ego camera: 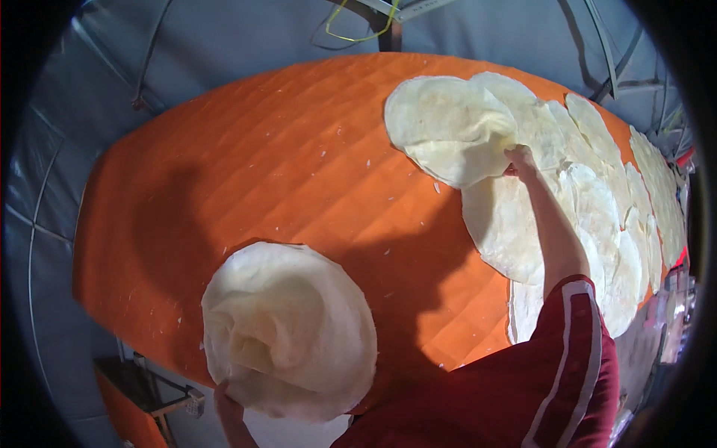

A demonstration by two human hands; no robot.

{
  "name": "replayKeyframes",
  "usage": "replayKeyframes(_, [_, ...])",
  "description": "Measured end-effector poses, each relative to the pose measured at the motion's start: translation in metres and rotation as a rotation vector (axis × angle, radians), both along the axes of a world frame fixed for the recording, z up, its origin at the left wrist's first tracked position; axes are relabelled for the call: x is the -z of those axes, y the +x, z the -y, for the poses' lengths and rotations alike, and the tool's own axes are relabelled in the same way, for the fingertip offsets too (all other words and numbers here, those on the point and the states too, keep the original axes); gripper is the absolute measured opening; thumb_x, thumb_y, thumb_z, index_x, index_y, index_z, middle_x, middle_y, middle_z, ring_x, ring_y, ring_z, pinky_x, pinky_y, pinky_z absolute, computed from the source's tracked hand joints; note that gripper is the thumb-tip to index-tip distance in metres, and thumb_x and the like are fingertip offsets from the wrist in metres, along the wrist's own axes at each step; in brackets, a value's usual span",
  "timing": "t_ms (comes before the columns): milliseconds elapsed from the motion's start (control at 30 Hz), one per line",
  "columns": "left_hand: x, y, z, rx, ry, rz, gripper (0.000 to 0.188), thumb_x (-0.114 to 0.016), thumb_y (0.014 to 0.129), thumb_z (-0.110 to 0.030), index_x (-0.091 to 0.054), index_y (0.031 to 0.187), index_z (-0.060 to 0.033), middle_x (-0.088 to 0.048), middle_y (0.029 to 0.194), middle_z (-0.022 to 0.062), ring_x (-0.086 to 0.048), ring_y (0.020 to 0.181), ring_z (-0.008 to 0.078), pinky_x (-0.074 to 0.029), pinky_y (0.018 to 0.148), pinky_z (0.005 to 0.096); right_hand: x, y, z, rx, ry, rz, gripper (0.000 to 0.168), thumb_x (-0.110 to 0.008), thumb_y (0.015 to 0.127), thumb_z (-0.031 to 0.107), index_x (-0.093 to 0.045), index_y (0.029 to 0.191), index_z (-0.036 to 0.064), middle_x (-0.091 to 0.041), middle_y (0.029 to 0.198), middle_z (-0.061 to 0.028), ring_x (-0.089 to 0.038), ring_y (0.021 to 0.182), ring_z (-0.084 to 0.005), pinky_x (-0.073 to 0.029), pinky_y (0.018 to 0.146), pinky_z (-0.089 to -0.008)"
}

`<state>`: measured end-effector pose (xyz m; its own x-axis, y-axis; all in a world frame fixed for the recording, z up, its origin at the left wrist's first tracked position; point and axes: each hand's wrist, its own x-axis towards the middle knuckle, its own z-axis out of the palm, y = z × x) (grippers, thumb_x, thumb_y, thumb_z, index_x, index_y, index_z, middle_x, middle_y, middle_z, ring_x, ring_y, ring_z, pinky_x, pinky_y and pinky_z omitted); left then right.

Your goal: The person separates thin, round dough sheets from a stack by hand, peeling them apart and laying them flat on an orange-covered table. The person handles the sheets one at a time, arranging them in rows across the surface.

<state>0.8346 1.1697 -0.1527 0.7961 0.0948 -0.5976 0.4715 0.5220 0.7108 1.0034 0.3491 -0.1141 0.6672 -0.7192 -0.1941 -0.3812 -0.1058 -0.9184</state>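
Observation:
At the lower left, my left hand (227, 404) grips the near edge of a large, thin round flatbread (330, 313). This flatbread bulges and folds in its middle and looks partly lifted from the orange table covering (269, 185). My right hand (521, 161) reaches far forward and pinches the right edge of another flatbread (442, 120), whose surface creases towards my fingers. That one partly overlaps neighbouring flatbreads (504, 229). My fingertips are partly hidden at both edges.
Several overlapping flatbreads (588, 196) cover the table's right side. Pale crumbs dot the orange covering. Grey sheeting (235, 45) on metal poles (151, 50) rises behind the table. A yellow cord (358, 39) hangs at the top. A dark-topped stand (131, 386) is at the lower left.

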Motion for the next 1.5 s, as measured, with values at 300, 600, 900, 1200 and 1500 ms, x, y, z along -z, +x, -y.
replayKeyframes(300, [-0.032,0.011,0.034,-0.029,-0.073,0.034,0.055,-0.040,0.086,-0.033,-0.028,0.130,-0.0020,-0.039,0.127,0.0147,-0.041,0.114,0.0310,-0.033,0.096,0.0429,-0.013,0.010,-0.130,-0.543,-1.006,0.035,0.058,-0.057,0.074,0.026,-0.037,0.123,0.004,-0.046,0.120,-0.0161,-0.044,0.109,-0.0338,-0.036,0.091,-0.0402])
replayKeyframes(600, [-0.003,0.010,0.001,-0.104,-0.151,0.040,0.050,-0.048,0.082,-0.025,-0.037,0.123,0.0005,-0.048,0.120,0.0141,-0.046,0.110,0.0277,-0.036,0.095,0.0407,0.011,-0.003,-0.141,-0.754,-1.476,-0.103,0.015,-0.052,0.066,0.007,-0.055,0.080,0.008,-0.058,0.072,-0.0127,-0.056,0.066,-0.0305,-0.043,0.059,-0.0389])
replayKeyframes(900, [0.003,0.004,-0.019,0.074,-0.202,0.019,0.044,-0.049,0.079,-0.017,-0.042,0.120,-0.0017,-0.052,0.114,0.0101,-0.049,0.106,0.0236,-0.039,0.091,0.0365,-0.062,-0.076,-0.419,-1.341,-0.843,0.209,0.019,-0.061,0.069,0.005,-0.059,0.087,0.004,-0.061,0.084,-0.0120,-0.060,0.071,-0.0242,-0.048,0.062,-0.0313])
replayKeyframes(1200, [-0.026,0.018,-0.043,0.229,0.681,0.353,0.042,-0.061,0.073,-0.004,-0.044,0.111,-0.0014,-0.055,0.097,0.0067,-0.053,0.078,0.0136,-0.045,0.066,0.0266,-0.014,-0.169,-0.579,-1.288,-0.952,0.102,0.025,-0.057,0.072,0.023,-0.055,0.089,0.005,-0.052,0.093,-0.0136,-0.050,0.087,-0.0302,-0.041,0.072,-0.0401])
replayKeyframes(1500, [-0.048,0.085,-0.014,0.499,0.561,0.512,0.058,-0.066,0.072,-0.004,-0.034,0.121,-0.0068,-0.045,0.108,0.0094,-0.049,0.093,0.0167,-0.048,0.074,0.0278,-0.080,-0.172,-0.567,-0.842,-0.706,0.311,0.012,-0.054,0.071,-0.005,-0.050,0.080,-0.001,-0.048,0.071,-0.0131,-0.049,0.066,-0.0314,-0.041,0.056,-0.0366])
